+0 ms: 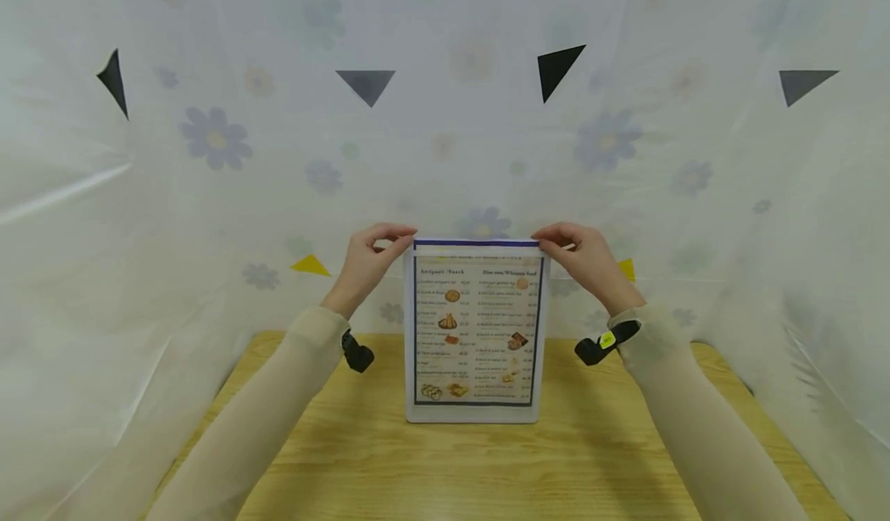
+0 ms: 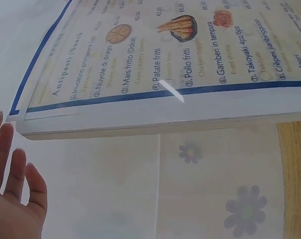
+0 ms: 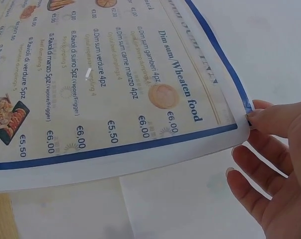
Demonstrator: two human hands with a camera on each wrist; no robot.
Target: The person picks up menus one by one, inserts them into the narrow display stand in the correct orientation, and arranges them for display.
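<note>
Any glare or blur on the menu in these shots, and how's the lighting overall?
Head view: soft, even light, wide-angle bending at the edges, the laminated menu sheet with fine print too small to read. Left wrist view: a white glare streak on the laminate. Right wrist view: print sharp, right hand slightly soft.

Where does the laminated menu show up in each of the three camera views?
Head: menu stands centre frame on the wooden table, top corners pinched by both hands.
Left wrist: menu fills the upper frame, tilted.
Right wrist: menu fills the upper left.
Shared landmark: its blue border.
</note>
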